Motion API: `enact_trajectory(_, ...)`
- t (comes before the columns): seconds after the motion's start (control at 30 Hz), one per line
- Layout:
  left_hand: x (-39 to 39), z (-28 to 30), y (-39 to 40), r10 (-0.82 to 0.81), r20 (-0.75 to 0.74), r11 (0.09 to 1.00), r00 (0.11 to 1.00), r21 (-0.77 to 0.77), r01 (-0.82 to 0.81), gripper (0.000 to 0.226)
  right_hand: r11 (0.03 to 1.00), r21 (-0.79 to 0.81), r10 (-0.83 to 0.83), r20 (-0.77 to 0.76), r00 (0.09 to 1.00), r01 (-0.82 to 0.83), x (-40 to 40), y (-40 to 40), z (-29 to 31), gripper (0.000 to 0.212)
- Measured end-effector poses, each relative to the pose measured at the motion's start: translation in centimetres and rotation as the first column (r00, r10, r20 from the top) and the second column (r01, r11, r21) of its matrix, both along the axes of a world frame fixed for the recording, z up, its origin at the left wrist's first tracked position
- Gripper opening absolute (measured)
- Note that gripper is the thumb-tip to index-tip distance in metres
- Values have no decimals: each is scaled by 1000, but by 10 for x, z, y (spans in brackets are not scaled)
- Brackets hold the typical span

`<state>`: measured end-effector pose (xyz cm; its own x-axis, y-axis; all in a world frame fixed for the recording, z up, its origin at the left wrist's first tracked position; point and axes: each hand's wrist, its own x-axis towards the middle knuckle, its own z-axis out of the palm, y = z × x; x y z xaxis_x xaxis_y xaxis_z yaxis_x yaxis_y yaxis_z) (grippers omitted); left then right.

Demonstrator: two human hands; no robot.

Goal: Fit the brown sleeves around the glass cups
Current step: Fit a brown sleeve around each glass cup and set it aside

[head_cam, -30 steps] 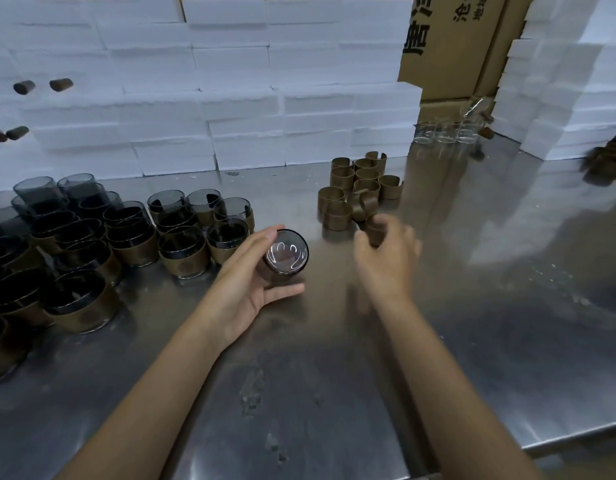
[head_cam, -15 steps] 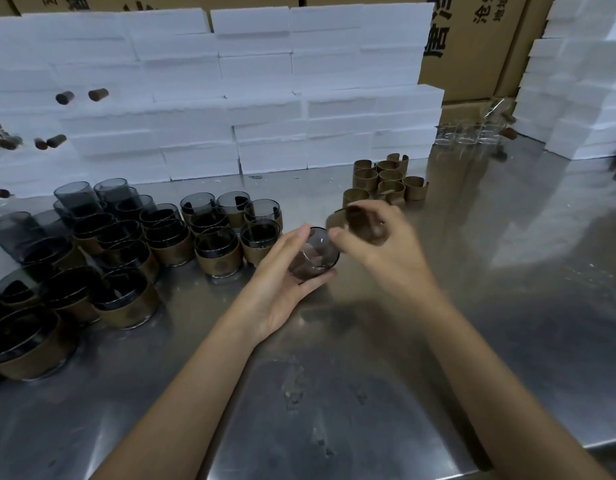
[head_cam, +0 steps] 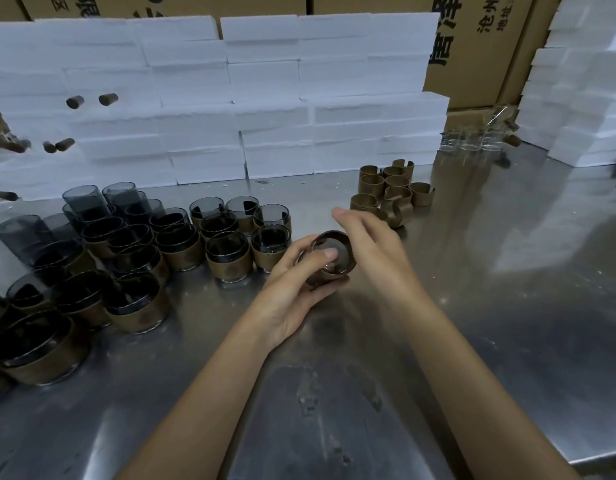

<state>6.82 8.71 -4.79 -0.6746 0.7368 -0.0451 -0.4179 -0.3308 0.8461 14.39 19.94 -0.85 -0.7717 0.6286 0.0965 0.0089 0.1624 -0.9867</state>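
Progress appears well advanced. Many sleeved cups (head_cam: 227, 259) stand in rows at the left of the counter (head_cam: 472, 323); a few bare cups (head_cam: 86, 202) wait behind them. About ten loose sleeves (head_cam: 386, 192) remain at centre right. The left hand (head_cam: 296, 292) grips one cup (head_cam: 330, 258) above the counter, while the right hand (head_cam: 372, 244) holds a sleeve around it. The cardboard boxes (head_cam: 472, 46) carry Chinese characters, only partly legible.

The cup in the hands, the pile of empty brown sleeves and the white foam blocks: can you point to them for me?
cup (head_cam: 332, 252): head view, on its dark round end facing the camera.
empty brown sleeves (head_cam: 372, 184): head view, on one sleeve's outer wall.
white foam blocks (head_cam: 265, 81): head view, on a block's front face.
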Motion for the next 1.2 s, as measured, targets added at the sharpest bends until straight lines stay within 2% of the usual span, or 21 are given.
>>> enact_trajectory(0.07,0,0,0,-2,-5,1000,1000,4,2,61,995,-73,83,143,986,-73,-7,2,0,38)
enact_trajectory(0.13,0,-1,0,23,2,1000,1000,3,-23,62,988,-97,134,193,972,-117,-11,4,-6,45)
enact_trajectory(0.47,3,0,0,24,-70,997,997,-71,-29,58,998,-65,0,87,996,6,-14,11,-21,74)
enact_trajectory(0.57,4,-3,1,4,-64,998,998,-62,-8,49,989,-90,-115,15,993,116,-15,6,-25,79)
enact_trajectory(0.67,4,-4,0,-7,-74,998,997,-57,3,55,980,-166,-110,-10,994,107,-15,5,-27,67)
enact_trajectory(0.83,6,-3,0,-14,-112,997,994,-81,5,58,976,-187,-123,-37,992,114,-15,6,-30,52)
enact_trajectory(0.97,9,-2,2,30,-104,993,994,-111,-41,77,960,-270,-81,-18,997,74,-14,6,-30,44)
enact_trajectory(1.1,8,-3,3,98,-249,969,963,-198,-150,76,917,-393,-77,-17,997,64,-13,5,-27,26)
enact_trajectory(1.2,3,0,-2,124,-309,960,943,-203,-193,78,886,-462,-58,-37,998,35,-11,2,-26,23)
